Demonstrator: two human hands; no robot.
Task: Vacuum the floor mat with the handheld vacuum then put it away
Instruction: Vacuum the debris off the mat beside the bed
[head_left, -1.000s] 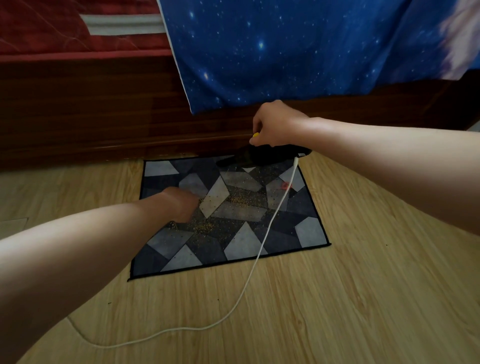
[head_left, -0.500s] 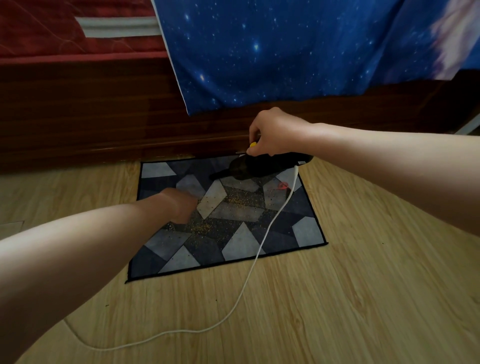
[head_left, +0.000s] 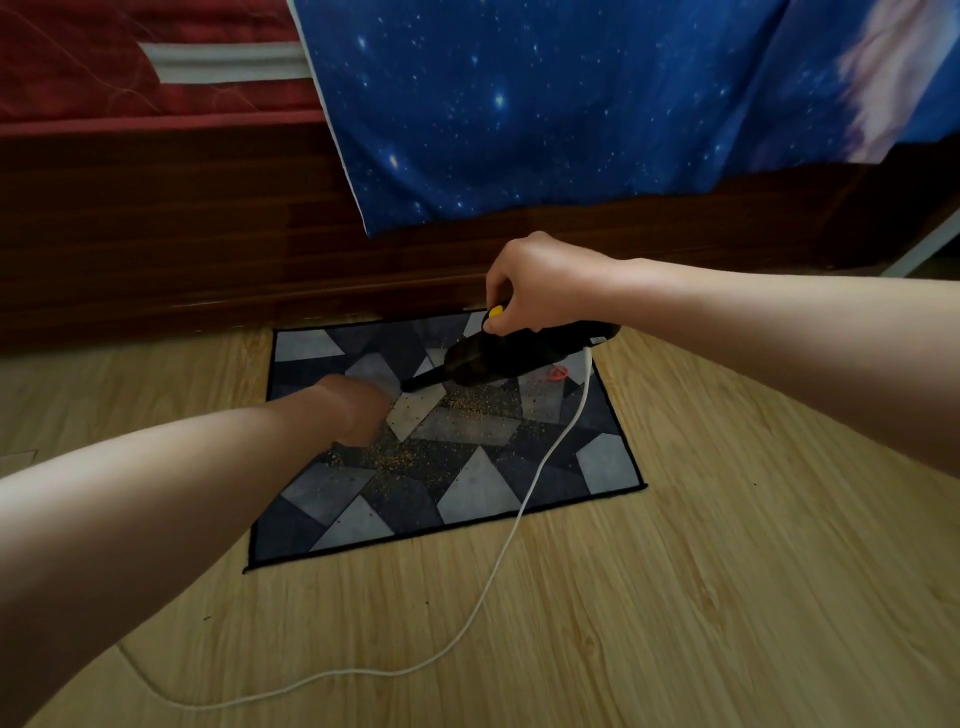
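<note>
While right hand (head_left: 540, 283) grips its top handle, handheld vacuum (head_left: 519, 358): rigid, seemingly light one-hander. Left hand (head_left: 353, 410) on floor mat (head_left: 467, 493), fingers blurred, state untellable.

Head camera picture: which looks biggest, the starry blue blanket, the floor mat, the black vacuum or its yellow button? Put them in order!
1. starry blue blanket, the largest, and the picture's edge cuts it off
2. floor mat
3. handheld vacuum
4. yellow button, the smallest by far
</note>
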